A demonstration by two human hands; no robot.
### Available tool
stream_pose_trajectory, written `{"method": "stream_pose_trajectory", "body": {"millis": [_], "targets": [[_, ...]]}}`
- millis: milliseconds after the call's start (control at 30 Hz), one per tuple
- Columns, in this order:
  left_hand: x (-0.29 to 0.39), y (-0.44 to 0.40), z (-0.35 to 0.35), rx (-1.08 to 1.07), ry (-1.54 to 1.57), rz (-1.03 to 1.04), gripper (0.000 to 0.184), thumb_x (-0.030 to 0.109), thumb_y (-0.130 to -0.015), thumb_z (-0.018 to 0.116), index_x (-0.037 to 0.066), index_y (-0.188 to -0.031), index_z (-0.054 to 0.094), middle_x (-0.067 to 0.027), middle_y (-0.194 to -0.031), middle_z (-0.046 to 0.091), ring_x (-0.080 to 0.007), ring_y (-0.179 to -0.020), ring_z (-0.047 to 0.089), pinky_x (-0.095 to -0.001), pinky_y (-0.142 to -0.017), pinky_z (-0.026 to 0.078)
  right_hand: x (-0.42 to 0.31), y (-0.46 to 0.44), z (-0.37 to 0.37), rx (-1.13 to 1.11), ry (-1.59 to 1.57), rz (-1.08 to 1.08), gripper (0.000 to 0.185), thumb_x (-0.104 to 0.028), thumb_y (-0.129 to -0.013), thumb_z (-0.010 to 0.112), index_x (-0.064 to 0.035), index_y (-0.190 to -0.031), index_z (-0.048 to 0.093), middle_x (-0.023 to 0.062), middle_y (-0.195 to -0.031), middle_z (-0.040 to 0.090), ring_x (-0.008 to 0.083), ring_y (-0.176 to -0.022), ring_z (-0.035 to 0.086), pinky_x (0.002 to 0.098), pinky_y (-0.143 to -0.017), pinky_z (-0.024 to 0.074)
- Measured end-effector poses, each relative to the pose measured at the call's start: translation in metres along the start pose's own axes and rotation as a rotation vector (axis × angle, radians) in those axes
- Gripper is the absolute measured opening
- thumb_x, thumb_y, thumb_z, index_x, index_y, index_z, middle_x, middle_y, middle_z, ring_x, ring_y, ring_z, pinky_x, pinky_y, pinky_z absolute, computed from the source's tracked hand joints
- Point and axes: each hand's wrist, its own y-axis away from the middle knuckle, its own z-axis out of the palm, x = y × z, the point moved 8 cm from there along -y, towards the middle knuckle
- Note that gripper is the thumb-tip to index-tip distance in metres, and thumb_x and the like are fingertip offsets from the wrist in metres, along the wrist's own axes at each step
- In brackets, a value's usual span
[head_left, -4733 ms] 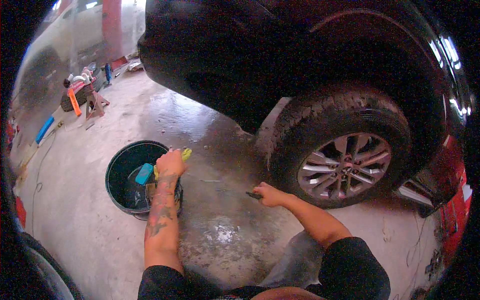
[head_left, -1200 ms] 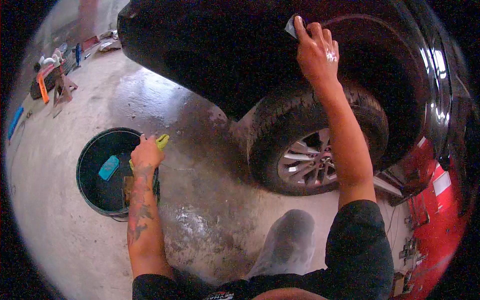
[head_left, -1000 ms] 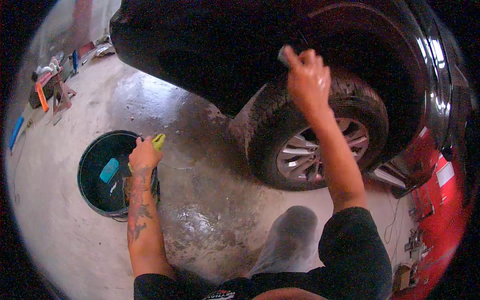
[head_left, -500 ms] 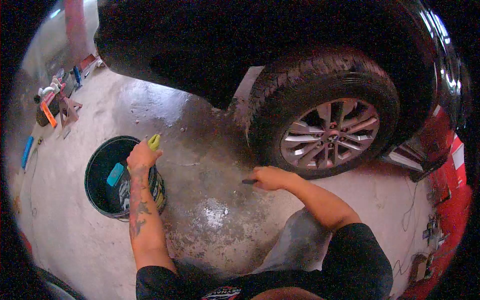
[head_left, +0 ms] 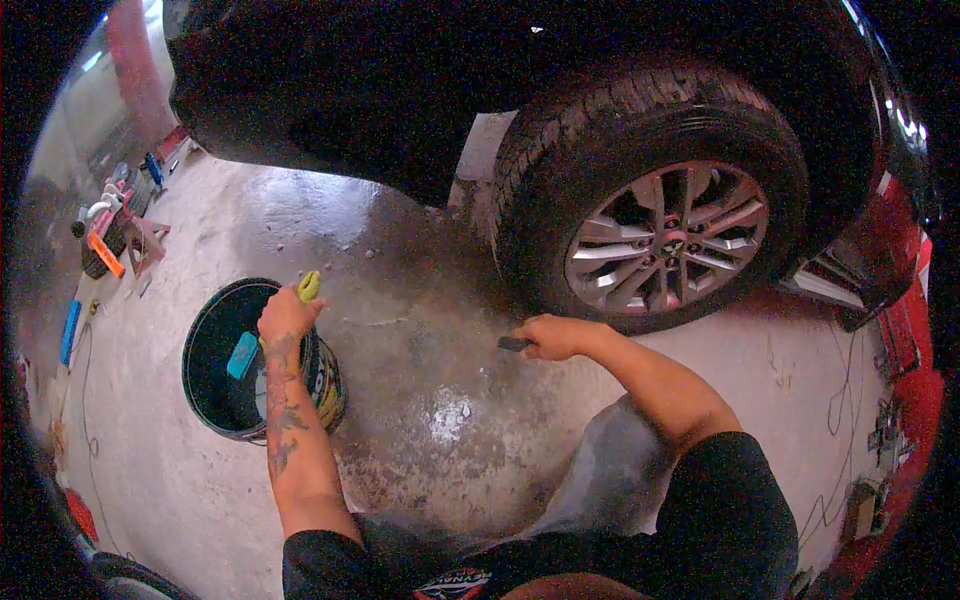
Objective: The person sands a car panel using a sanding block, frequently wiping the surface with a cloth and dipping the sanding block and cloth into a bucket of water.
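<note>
Over the right rim of a dark bucket (head_left: 215, 400), my left hand (head_left: 288, 315) is closed around a yellow-green object (head_left: 309, 286). Only its rounded end, which looks like a handle, sticks out past my fingers; the rest is hidden. Inside the bucket is a teal block-like item (head_left: 242, 355), perhaps a brush or sponge. My right hand (head_left: 550, 337), closed, grips a short black handle (head_left: 513, 343) whose other end is hidden. That hand is just below and in front of the tyre (head_left: 520, 215) with its silver wheel rim (head_left: 672, 243), apart from the bucket.
A dark vehicle body (head_left: 310, 110) hangs over the top of the view. The concrete floor (head_left: 400, 400) is wet between bucket and tyre. At left are a jack stand (head_left: 148, 240), an orange item (head_left: 105, 255) and a blue item (head_left: 71, 333). Red equipment (head_left: 905, 430) and cords line the right.
The view has shifted a little, so bucket and wheel sit slightly differently in it. Both hands keep their holds; the right hand's black handle shows a bit more.
</note>
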Motion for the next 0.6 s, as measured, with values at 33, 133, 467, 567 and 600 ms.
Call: {"method": "stream_pose_trajectory", "body": {"millis": [33, 133, 467, 567, 600], "targets": [[0.0, 0.001, -0.001, 0.0, -0.002, -0.001, 0.059, 0.049, -0.075, 0.074, 0.013, -0.121, 0.063, -0.0161, -0.111, 0.069, -0.0344, -0.102, 0.066, -0.0469, -0.085, 0.053, 0.0, -0.001, 0.0, 0.005, 0.004, -0.01, 0.041, -0.027, -0.091, 0.063, -0.0061, -0.126, 0.058, 0.024, -0.107, 0.063, 0.0421, -0.105, 0.06, 0.0496, -0.088, 0.0468], [0.001, 0.0, -0.002, -0.002, -0.017, -0.027, 0.056, 0.047, -0.076, 0.075, 0.013, -0.118, 0.064, -0.0157, -0.111, 0.069, -0.0347, -0.102, 0.066, -0.0468, -0.085, 0.053, -0.002, 0.003, -0.004, 0.035, -0.02, -0.015, 0.043, -0.028, -0.091, 0.063, -0.0043, -0.126, 0.057, 0.0244, -0.109, 0.063, 0.0426, -0.106, 0.059, 0.0491, -0.09, 0.0465], [0.01, 0.005, 0.003, -0.014, -0.018, -0.014, 0.063, 0.049, -0.077, 0.074, 0.015, -0.127, 0.058, -0.0149, -0.116, 0.066, -0.0347, -0.107, 0.064, -0.048, -0.089, 0.051, 0.013, 0.0, 0.009, -0.049, -0.073, 0.051, 0.045, -0.027, -0.09, 0.063, -0.0021, -0.127, 0.056, 0.0256, -0.112, 0.062, 0.0433, -0.109, 0.058, 0.0486, -0.092, 0.0459], [0.009, 0.008, -0.002, 0.022, -0.003, -0.007, 0.054, 0.045, -0.076, 0.074, 0.015, -0.12, 0.064, -0.0147, -0.112, 0.068, -0.0342, -0.104, 0.065, -0.0466, -0.087, 0.052, 0.006, -0.003, 0.008, -0.007, 0.019, -0.034, 0.045, -0.026, -0.09, 0.064, -0.0029, -0.128, 0.056, 0.0249, -0.109, 0.064, 0.0425, -0.106, 0.059, 0.048, -0.09, 0.0466], [0.013, 0.008, 0.0, 0.02, 0.012, 0.001, 0.054, 0.045, -0.077, 0.074, 0.015, -0.12, 0.064, -0.0147, -0.112, 0.068, -0.034, -0.104, 0.065, -0.0467, -0.087, 0.052, 0.004, -0.001, 0.008, -0.012, -0.022, -0.043, 0.044, -0.026, -0.09, 0.063, -0.0037, -0.128, 0.056, 0.0244, -0.107, 0.064, 0.042, -0.104, 0.06, 0.048, -0.089, 0.0468]]}}
